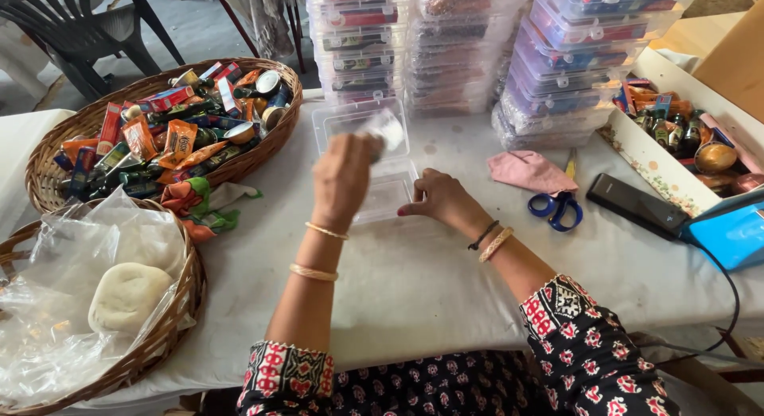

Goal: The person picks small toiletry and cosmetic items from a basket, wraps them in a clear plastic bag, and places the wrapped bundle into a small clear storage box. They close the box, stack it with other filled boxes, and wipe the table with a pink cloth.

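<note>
An open clear plastic box (362, 122) lies on the white table in front of me, its lid tipped back. My left hand (342, 177) is raised over the box and grips a small pale packet (384, 132), which is blurred. My right hand (438, 197) rests on the box's right edge with its fingers curled on the rim. Both wrists carry bangles.
A wicker basket (48, 157) of small bottles and packets sits at the left. A second basket (171, 320) holds a plastic bag and a white lump. Stacks of filled clear boxes (446, 50) stand behind. Pink cloth (529, 171), blue scissors (557, 209), black phone (637, 205), tray of bottles (652, 157) lie right.
</note>
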